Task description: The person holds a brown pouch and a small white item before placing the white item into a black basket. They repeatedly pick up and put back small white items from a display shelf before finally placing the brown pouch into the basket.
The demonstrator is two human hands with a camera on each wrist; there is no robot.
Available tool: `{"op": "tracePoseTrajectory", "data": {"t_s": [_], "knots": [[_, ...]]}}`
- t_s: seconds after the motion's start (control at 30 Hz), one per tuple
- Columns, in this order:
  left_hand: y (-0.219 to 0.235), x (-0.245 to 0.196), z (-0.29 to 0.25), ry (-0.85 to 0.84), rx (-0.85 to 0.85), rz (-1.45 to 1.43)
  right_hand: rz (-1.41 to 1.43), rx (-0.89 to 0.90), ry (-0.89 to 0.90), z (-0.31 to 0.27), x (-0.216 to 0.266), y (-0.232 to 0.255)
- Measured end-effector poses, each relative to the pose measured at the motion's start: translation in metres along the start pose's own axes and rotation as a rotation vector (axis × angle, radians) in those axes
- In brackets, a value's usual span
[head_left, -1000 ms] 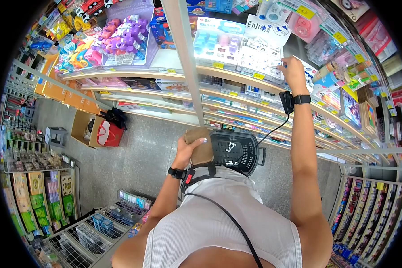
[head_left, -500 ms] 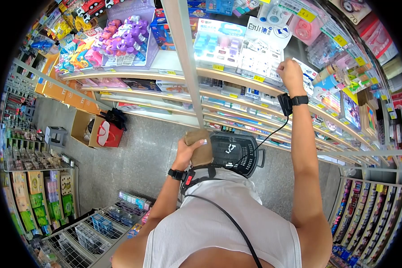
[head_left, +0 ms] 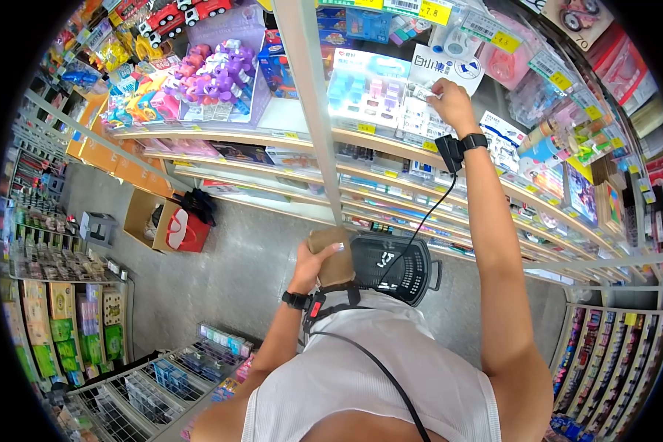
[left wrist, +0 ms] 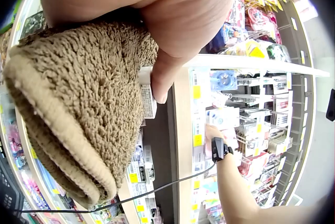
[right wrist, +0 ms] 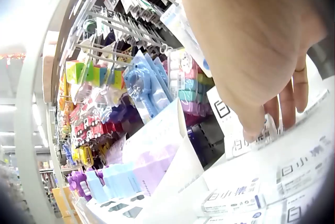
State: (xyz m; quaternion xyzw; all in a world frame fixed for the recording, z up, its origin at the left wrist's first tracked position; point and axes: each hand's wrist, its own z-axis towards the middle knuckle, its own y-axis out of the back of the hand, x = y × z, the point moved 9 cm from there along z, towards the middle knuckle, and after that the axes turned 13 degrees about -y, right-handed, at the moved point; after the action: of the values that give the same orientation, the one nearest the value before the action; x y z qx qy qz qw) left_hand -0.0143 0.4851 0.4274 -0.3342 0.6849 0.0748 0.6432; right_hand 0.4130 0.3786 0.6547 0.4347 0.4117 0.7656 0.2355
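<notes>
My left hand (head_left: pixel 313 261) holds a folded brown towel (left wrist: pixel 89 88). Its thumb also presses a small white eraser (left wrist: pixel 148 98) with a printed sleeve against the towel. On the shelf, my right hand (head_left: pixel 455 107) reaches over a white display box (head_left: pixel 449 65) of printed erasers (right wrist: pixel 230 195). In the right wrist view, its thumb and fingers pinch a small clear-wrapped white eraser (right wrist: pixel 239 146) near the back of that box. Below, a dark plastic basket (head_left: pixel 418 276) stands by the shelf with a few small white pieces inside.
A blue and purple display box (head_left: pixel 368 88) stands left of the erasers, beyond it a shelf post (head_left: pixel 313 110). Hanging packs (head_left: pixel 501 55) are above. A cable (head_left: pixel 420 228) runs from the right wrist. A cardboard box (head_left: pixel 144 217) and red bag (head_left: pixel 188 230) are on the floor.
My right hand has moved left and farther back, from the display box's right side to over its erasers. The left hand still holds the towel; the whole view has shifted slightly.
</notes>
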Motion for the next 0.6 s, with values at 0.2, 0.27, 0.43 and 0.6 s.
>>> {"op": "tracePoseTrajectory", "data": {"t_s": [0.2, 0.27, 0.43, 0.6], "knots": [[0.017, -0.002, -0.007, -0.03, -0.079, 0.013, 0.086, -0.048, 0.015, 0.0, 0.002, 0.005], [0.019, -0.003, -0.009, -0.012, -0.092, 0.006, 0.073, 0.001, -0.002, -0.006, 0.004, 0.011], [0.015, 0.0, -0.006, 0.015, -0.099, 0.006, 0.715, 0.392, -0.138, -0.034, 0.004, 0.01], [0.007, 0.002, -0.003, 0.025, -0.062, 0.024, 0.845, 0.476, -0.209, -0.05, 0.0, 0.012]]}}
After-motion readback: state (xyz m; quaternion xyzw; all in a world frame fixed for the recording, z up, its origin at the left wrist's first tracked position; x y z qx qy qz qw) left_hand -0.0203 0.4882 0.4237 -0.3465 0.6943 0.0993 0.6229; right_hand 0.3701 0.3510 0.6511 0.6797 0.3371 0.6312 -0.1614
